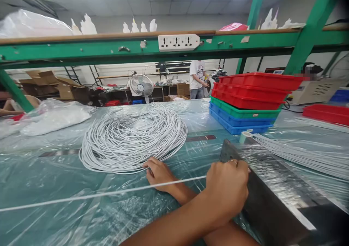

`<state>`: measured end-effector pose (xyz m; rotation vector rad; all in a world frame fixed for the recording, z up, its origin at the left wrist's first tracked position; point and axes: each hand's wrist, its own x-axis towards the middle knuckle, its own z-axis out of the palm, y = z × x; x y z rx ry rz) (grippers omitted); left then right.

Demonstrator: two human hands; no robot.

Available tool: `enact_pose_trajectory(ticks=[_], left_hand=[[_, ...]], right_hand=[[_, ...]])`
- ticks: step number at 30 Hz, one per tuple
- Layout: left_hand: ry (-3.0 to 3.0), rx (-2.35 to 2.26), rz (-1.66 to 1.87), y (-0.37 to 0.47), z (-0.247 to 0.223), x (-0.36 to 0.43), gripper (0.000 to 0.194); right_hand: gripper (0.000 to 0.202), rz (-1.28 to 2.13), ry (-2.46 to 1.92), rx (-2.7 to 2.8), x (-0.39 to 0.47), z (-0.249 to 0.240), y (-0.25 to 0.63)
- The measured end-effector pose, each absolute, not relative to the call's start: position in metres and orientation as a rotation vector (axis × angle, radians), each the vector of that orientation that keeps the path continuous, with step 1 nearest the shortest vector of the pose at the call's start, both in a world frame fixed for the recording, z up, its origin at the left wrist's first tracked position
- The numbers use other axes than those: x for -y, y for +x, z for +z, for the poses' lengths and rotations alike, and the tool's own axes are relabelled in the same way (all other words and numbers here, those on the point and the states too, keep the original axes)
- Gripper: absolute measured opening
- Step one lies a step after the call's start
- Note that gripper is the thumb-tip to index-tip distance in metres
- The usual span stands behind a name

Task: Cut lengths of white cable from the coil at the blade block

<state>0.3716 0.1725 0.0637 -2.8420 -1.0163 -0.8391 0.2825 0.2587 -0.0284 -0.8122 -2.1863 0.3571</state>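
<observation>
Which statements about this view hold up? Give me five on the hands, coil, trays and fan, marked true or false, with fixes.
1. The left hand grips a white strand. True.
2. The right hand is up at the power strip. False: it is down by the near edge of the white coil.
3. The left forearm crosses over the right forearm. True.
4. The stack of trays has a blue tray on top. False: the top tray is red; the blue trays are at the bottom.
5. A fan stands in the background, beyond the coil. True.
</observation>
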Motion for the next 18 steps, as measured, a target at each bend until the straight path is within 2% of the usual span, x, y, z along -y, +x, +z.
enact_pose_trajectory(ticks=[7, 15, 18], left_hand=[[-2.866, 0.942, -0.792, 0.3697, 0.0678, -0.1728, 0.006], [-2.825, 0.825, -0.745, 0.3666, 0.069, -0.1714, 0.017], [-2.82, 0.832, -0.735, 0.3664, 0.0693, -0.1709, 0.02]], right_hand=[[0.025, 0.426, -0.791, 2.175, -0.2601, -0.0288, 0.2809], [0.024, 0.49, -0.783, 2.152, -0.2599, -0.0263, 0.2798], [0.022, 0.664, -0.8, 2.093, -0.2594, -0.0243, 0.2797]])
